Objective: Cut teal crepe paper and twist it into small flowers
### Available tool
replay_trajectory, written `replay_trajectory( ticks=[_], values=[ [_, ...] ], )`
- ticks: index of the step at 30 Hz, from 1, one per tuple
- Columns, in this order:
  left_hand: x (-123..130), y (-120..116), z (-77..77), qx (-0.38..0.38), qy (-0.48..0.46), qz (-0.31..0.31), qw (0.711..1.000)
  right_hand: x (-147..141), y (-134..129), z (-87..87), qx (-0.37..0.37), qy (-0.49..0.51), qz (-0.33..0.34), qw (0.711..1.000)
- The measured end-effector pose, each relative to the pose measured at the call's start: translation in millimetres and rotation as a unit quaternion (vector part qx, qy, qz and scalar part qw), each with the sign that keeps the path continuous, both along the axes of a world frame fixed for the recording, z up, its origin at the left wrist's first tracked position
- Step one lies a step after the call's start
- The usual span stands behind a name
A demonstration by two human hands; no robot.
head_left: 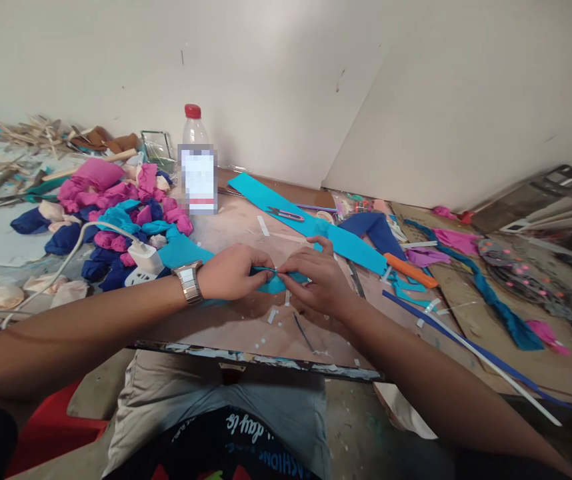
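Observation:
Above the middle of the work table (226, 333), both my hands pinch a turquoise strip (272, 285) that looks like paper or fabric. My left hand (239, 270), with a metal watch on the wrist, grips its left part between thumb and fingers. Close on the other side, my right hand (319, 277) holds the strip with thumb and index finger, its other fingers raised. The fingertips nearly meet, and what lies between them is too small to make out. Just beyond, a longer turquoise strip (356, 247) lies across the table with thread snips (285, 214) on it.
A red-capped bottle (193, 127) stands at the back near the wall. To the left are a pile of pink and blue crumpled pieces (101, 193) and a white charger (145, 257) with its cable. An orange-handled tool (411, 270) and cardboard (456, 293) lie right.

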State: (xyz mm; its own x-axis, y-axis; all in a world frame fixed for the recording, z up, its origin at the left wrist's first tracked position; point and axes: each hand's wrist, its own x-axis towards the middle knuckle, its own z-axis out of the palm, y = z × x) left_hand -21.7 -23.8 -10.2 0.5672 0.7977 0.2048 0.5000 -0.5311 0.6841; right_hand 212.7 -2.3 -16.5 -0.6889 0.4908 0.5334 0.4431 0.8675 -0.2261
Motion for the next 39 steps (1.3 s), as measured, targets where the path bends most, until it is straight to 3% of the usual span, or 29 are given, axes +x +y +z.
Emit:
replay_trajectory(
  ticks=[10,22,30,39],
  values=[
    [1,-2,4.4,-0.029,-0.003,0.009,1.000,-1,-2,4.2,0.045,-0.017,0.019,0.999],
    [2,1,0.4,-0.031,-0.035,0.024,0.999,-3,-3,5.6,0.028,-0.013,-0.014,0.999],
    [5,-9,-0.7,0.081,0.016,0.061,0.995,-4,-3,0.0,0.003,0.017,-0.042,0.999],
    [6,-9,-9.9,0.229,0.107,0.059,0.966,-5,-4,-1.9,-0.066,0.030,-0.043,0.996]
  ],
)
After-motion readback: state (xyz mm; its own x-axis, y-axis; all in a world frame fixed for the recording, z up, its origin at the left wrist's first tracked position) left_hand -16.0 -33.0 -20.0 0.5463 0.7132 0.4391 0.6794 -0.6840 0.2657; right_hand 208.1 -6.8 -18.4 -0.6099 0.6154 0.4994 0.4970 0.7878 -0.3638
